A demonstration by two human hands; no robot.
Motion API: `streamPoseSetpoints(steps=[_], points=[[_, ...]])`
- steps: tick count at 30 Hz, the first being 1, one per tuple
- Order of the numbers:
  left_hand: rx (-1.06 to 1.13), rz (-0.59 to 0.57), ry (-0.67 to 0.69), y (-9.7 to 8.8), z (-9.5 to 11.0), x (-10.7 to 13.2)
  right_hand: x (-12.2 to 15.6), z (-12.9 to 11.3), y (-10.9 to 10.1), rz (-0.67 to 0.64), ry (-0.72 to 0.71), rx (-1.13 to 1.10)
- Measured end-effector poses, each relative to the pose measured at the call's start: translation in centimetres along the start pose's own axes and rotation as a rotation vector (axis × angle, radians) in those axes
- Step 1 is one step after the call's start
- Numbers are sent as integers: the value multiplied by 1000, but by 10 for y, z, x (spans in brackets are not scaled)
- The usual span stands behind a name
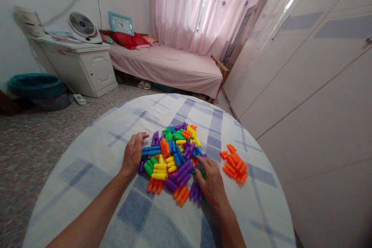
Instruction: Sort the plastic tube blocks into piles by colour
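A mixed pile of bullet-shaped plastic building blocks (174,149) in purple, blue, green, yellow and orange lies on the round table. Along the pile's left edge rests my left hand (134,152), open with its fingers stretched out, beside some blue blocks (151,151). My right hand (211,181) reaches over the pile's right side, its thumb and index finger apart, near purple blocks (182,172); it partly hides green and purple pieces beneath it. A smaller heap of only orange blocks (236,166) lies apart, to the right of my right hand.
A checked blue-and-white cloth (162,217) covers the table. Beyond it stand a bed (168,62), a white cabinet (99,69) with a fan (83,25), and a lined bin (40,89). A tall white wardrobe (316,116) runs along the right.
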State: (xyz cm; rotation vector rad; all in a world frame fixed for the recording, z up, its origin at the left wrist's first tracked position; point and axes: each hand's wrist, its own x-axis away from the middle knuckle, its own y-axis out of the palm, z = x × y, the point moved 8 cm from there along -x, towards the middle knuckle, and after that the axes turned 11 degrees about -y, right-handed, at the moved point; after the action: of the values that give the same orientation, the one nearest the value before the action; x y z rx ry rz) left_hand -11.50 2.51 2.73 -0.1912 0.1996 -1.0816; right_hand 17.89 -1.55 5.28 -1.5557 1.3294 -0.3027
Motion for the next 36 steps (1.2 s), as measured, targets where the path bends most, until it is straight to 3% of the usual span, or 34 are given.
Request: streamPoseSetpoints(steps=[8,22,28,36], points=[[5,11,0,1,1,0,0,0,13,-35,23,14],[-13,0,-2,1,-1,0,1,0,14,-43,99,20],[-13,3,1,0,0,0,0,-1,2,6,30,3],[-9,9,10,1,-4,-2,4,18,-33,124,30,-21]])
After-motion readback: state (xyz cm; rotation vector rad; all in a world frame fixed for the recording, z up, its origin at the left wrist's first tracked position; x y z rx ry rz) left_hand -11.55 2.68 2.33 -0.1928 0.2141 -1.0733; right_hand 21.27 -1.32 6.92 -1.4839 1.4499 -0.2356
